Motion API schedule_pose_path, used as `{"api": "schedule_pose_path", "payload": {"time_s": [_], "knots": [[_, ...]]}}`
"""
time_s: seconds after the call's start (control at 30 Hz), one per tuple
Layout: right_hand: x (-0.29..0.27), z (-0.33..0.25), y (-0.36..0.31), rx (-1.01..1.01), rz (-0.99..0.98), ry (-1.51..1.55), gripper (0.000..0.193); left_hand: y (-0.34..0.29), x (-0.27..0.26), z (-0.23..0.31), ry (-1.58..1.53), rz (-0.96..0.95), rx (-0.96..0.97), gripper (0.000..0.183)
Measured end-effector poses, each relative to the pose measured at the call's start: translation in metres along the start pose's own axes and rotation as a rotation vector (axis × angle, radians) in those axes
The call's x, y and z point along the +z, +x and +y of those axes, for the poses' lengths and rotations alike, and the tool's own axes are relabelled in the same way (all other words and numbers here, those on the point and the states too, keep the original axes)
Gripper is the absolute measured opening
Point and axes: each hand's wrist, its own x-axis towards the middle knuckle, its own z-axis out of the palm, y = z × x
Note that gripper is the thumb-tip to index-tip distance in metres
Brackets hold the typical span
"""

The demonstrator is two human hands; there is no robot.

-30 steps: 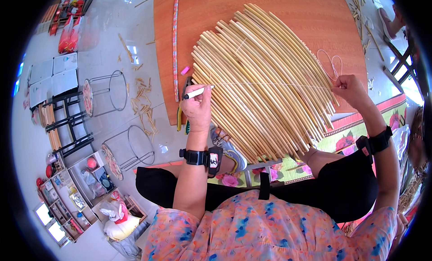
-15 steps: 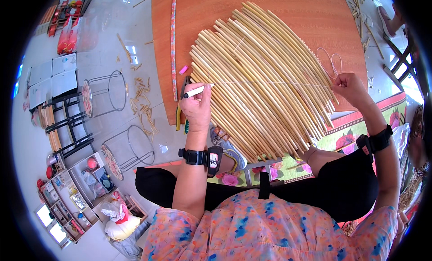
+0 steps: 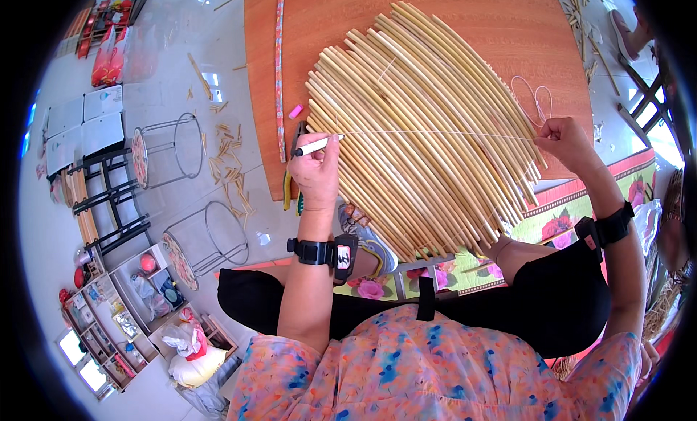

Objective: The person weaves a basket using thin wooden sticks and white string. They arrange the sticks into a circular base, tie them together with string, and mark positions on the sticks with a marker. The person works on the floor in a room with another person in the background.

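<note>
A mat of many straw-coloured reed stalks [image 3: 428,138] lies side by side over the near part of the wooden board, its near ends above my legs. My left hand [image 3: 316,167] is closed at the mat's left edge, with a white marker pen [image 3: 311,146] with a black end in it. From there a thin white string [image 3: 435,133] runs taut across the stalks to the right edge. My right hand [image 3: 565,141] pinches the string's other end beside that edge. A loose pinkish loop of string [image 3: 539,105] lies just beyond my right hand.
The orange-brown board [image 3: 319,29] carries a long patterned strip [image 3: 280,72] and a small pink block [image 3: 295,112]. Two round stools [image 3: 170,151] stand at the left, near scattered stalk offcuts [image 3: 231,170]. A compartment shelf [image 3: 109,319] is at lower left; flowered cloth [image 3: 559,229] lies under the mat's near right.
Almost nothing differs. My left hand has shifted very slightly, with the pen tilted a little; the string stays taut and my right hand holds its place.
</note>
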Motion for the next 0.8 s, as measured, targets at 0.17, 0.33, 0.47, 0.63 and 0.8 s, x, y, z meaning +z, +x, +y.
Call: {"api": "schedule_pose_path", "payload": {"time_s": [0.17, 0.33, 0.47, 0.63, 0.8], "knots": [[-0.001, -0.001, 0.000, -0.006, -0.001, -0.012, 0.017, -0.001, 0.002, 0.000, -0.072, 0.018, -0.013, 0.011], [-0.001, -0.003, -0.001, 0.010, -0.007, 0.000, 0.017, -0.001, 0.003, 0.003, -0.075, -0.006, 0.018, 0.011], [0.000, 0.000, 0.000, -0.002, -0.004, 0.008, 0.018, -0.002, 0.005, 0.011, -0.028, -0.025, 0.028, 0.011], [0.001, 0.003, 0.001, -0.007, 0.001, 0.014, 0.018, -0.003, 0.005, 0.006, -0.063, -0.032, 0.000, 0.011], [0.000, 0.002, 0.000, 0.003, -0.006, 0.012, 0.018, -0.002, 0.006, 0.013, -0.023, -0.048, 0.016, 0.012]]}}
